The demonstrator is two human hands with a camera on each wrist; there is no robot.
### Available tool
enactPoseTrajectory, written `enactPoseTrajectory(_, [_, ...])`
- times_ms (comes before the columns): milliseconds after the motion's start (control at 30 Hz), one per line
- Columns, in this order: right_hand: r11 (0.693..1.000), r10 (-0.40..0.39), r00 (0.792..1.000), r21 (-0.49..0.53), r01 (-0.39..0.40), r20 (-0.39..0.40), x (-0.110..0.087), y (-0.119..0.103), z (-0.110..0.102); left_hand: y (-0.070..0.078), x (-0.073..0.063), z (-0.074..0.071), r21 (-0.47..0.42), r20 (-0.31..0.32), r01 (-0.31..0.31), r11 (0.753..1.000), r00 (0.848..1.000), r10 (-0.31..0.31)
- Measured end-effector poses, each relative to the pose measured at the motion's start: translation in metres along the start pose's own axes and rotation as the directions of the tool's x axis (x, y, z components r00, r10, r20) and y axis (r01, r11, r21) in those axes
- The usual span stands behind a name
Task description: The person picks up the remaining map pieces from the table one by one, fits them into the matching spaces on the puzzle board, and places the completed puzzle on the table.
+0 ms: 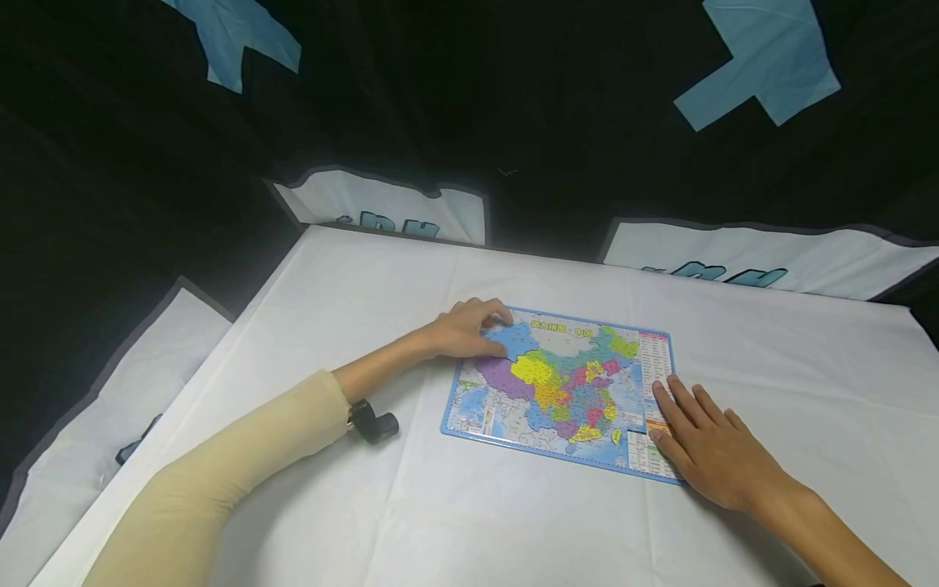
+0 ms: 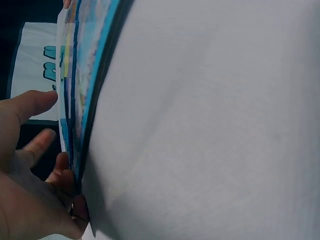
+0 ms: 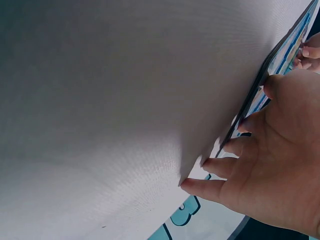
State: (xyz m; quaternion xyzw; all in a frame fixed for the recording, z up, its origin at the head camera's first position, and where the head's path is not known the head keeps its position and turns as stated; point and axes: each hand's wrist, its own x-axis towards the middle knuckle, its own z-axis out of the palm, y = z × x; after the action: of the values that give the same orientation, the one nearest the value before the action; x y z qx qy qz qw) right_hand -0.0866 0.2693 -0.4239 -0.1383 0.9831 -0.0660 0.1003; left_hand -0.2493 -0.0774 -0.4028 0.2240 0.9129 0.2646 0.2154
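A map jigsaw puzzle [image 1: 539,416] in a thin blue-edged board lies flat on the white table, its provinces in bright colours. At its upper left corner is my left hand [image 1: 468,328], thumb and forefinger spread apart over the blue province piece [image 1: 516,337]. In the left wrist view, the other fingers [image 2: 61,172] of this hand bend down at the board's edge. Straight, slightly spread fingers of my right hand [image 1: 715,456] rest on the board's right border, over the printed text panels [image 1: 655,363]. The right wrist view shows its palm [image 3: 290,150] beside the board edge.
White cloth [image 1: 293,514] with creases covers the table. Behind its far edge hangs a black curtain [image 1: 455,98] with blue patches. A black wrist device [image 1: 374,424] sits at the left sleeve's cuff.
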Motion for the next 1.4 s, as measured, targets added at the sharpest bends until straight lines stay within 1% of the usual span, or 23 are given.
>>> enactPoseTrajectory(133, [1.0, -0.005, 1.0, 0.003, 0.005, -0.003, -0.0003, -0.0002, -0.0008, -0.0005, 0.0, 0.0013, 0.055, 0.011, -0.05, 0.997, 0.999, 0.049])
enactPoseTrajectory(267, [1.0, -0.009, 1.0, 0.007, 0.009, -0.003, -0.0003, 0.0, -0.0015, -0.0006, -0.0005, 0.0017, 0.087, 0.016, -0.075, 0.993, 0.997, 0.074])
enactPoseTrajectory(433, [1.0, -0.009, 1.0, 0.008, 0.009, 0.0, -0.0002, 0.0001, -0.0017, -0.0015, -0.0001, 0.0029, 0.116, 0.011, -0.084, 0.99, 0.996, 0.083])
enactPoseTrajectory(567, [1.0, -0.011, 1.0, 0.007, 0.011, -0.003, -0.0003, 0.0001, -0.002, -0.0015, -0.0008, 0.0032, 0.119, 0.011, -0.073, 0.99, 0.997, 0.073])
enactPoseTrajectory(767, [1.0, -0.01, 1.0, 0.014, 0.01, -0.003, -0.0006, -0.0005, -0.0025, -0.0029, -0.0007, 0.0032, 0.109, -0.004, -0.059, 0.992, 0.998, 0.06])
enactPoseTrajectory(933, [1.0, -0.008, 1.0, 0.019, 0.008, 0.001, -0.0009, -0.0007, -0.0027, -0.0047, -0.0014, 0.0029, 0.078, -0.027, -0.068, 0.995, 0.997, 0.07])
enactPoseTrajectory(1133, [1.0, -0.007, 1.0, 0.016, 0.007, 0.006, -0.001, -0.0009, -0.0028, -0.0076, -0.0034, 0.0023, 0.023, -0.053, -0.101, 0.995, 0.993, 0.102])
enactPoseTrajectory(1400, [1.0, -0.006, 1.0, 0.009, 0.006, 0.004, -0.001, -0.0008, -0.0017, -0.0102, -0.0034, 0.0045, 0.01, -0.07, -0.14, 0.99, 0.988, 0.141])
